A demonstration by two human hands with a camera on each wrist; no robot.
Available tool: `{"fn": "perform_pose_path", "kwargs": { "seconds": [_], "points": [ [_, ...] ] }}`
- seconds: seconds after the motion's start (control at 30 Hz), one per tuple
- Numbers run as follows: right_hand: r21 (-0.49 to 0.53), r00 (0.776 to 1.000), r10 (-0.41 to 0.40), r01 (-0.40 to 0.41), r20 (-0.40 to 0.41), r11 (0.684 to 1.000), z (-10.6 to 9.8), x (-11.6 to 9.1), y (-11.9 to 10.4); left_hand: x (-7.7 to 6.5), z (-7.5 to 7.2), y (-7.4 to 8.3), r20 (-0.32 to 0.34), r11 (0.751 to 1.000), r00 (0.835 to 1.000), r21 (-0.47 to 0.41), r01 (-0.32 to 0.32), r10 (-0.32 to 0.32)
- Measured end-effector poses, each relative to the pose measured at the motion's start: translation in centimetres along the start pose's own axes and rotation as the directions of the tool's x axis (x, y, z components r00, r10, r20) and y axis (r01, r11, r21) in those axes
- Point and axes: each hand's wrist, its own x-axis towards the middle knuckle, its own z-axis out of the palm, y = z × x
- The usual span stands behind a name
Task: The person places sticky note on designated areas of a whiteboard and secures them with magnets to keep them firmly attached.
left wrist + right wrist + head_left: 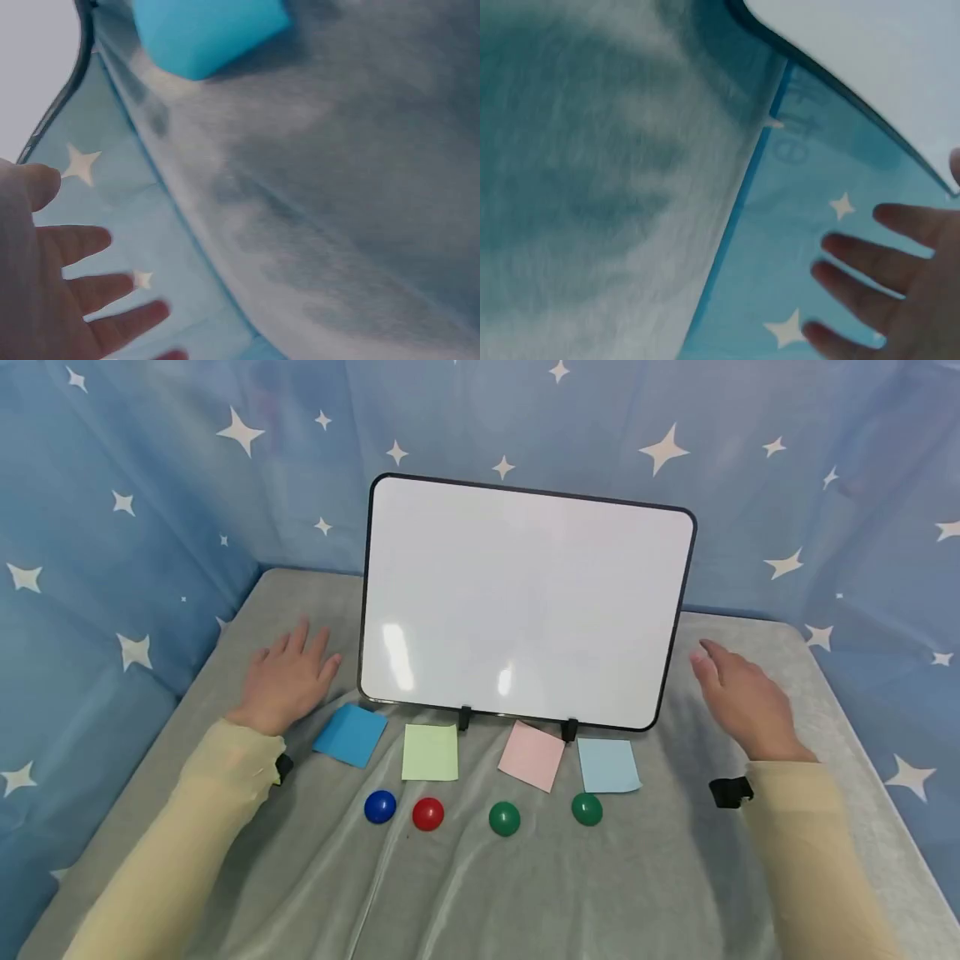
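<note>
A whiteboard (525, 602) with a black frame leans back on a small black stand (570, 729). To its left my left hand (287, 681) is spread, fingers apart, holding nothing; the left wrist view also shows these fingers (124, 326) straight. On the board's other side is my right hand (746, 702), with nothing in it and its fingers (862, 292) extended in the right wrist view. Below the board lie a blue sticky note (350, 735), a green one (430, 752), a pink one (532, 756) and a light blue one (608, 766).
In front of the notes lie round magnets or buttons: a blue one (380, 807), a red one (428, 814), a green one (505, 818) and another green one (587, 808). A wrinkled grey cloth (637, 885) covers the table. Blue star-patterned curtains (465, 410) surround it.
</note>
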Motion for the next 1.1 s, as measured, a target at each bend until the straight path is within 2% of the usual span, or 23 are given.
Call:
{"fn": "perform_pose_path", "kwargs": {
  "seconds": [0.07,0.17,0.27,0.33,0.4,0.43,0.5,0.53,0.57,0.6,0.67,0.73,0.77,0.93,1.0,1.1],
  "points": [
    [0.01,0.998,0.005,-0.004,-0.056,1.0,0.3,0.0,-0.6,-0.2,-0.1,0.4,-0.108,0.999,0.994,0.017,-0.032,0.034],
    [0.036,0.984,0.001,0.005,-0.179,0.999,0.8,0.0,-1.7,-0.6,-0.4,1.2,-0.251,0.997,0.964,0.016,-0.08,0.081],
    [0.1,0.957,0.018,0.011,-0.291,0.995,1.2,-0.1,-2.6,-0.9,-0.8,2.0,-0.309,0.995,0.949,-0.045,-0.086,0.068],
    [0.161,0.933,0.048,0.011,-0.358,0.987,1.5,-0.2,-3.2,-1.1,-1.1,2.4,-0.306,0.993,0.951,-0.094,-0.07,0.038],
    [0.228,0.906,0.094,0.003,-0.412,0.974,1.8,-0.3,-4.0,-1.3,-1.4,2.7,-0.262,0.987,0.965,-0.154,-0.044,0.002],
    [0.26,0.89,0.114,0.006,-0.442,0.966,2.0,-0.3,-4.4,-1.4,-1.6,2.8,-0.211,0.981,0.977,-0.193,-0.027,-0.014],
    [0.32,0.864,0.153,0.01,-0.479,0.947,2.4,-0.6,-5.6,-1.5,-2.0,2.9,-0.06,0.957,0.998,-0.291,0.007,-0.025],
    [0.345,0.854,0.163,0.02,-0.495,0.938,2.6,-0.7,-6.2,-1.5,-2.2,2.9,0.03,0.939,0.999,-0.343,0.031,-0.022],
    [0.366,0.847,0.168,0.034,-0.505,0.93,2.8,-0.9,-6.8,-1.6,-2.4,2.8,0.121,0.917,0.992,-0.393,0.063,-0.016],
    [0.381,0.841,0.165,0.053,-0.516,0.923,3.1,-1.0,-7.5,-1.6,-2.5,2.8,0.205,0.893,0.979,-0.438,0.097,-0.006],
    [0.413,0.838,0.152,0.094,-0.524,0.906,3.5,-1.4,-8.7,-1.8,-2.7,2.7,0.321,0.846,0.947,-0.51,0.154,0.021],
    [0.437,0.838,0.128,0.14,-0.53,0.889,4.0,-1.6,-9.8,-2.0,-2.8,2.7,0.361,0.81,0.932,-0.556,0.185,0.035],
    [0.447,0.84,0.116,0.161,-0.53,0.88,4.1,-1.7,-10.4,-2.1,-2.8,2.7,0.362,0.793,0.931,-0.577,0.196,0.034],
    [0.511,0.867,0.031,0.264,-0.497,0.818,5.2,-1.8,-12.9,-2.8,-2.5,2.3,0.318,0.712,0.948,-0.663,0.232,-0.013],
    [0.532,0.883,-0.022,0.302,-0.468,0.792,5.8,-1.8,-14.0,-2.9,-2.0,1.9,0.314,0.699,0.949,-0.671,0.247,-0.034],
    [0.558,0.905,-0.122,0.353,-0.408,0.751,6.7,-1.8,-15.8,-2.9,-1.2,1.4,0.334,0.692,0.942,-0.671,0.264,-0.036]
  ]
}}
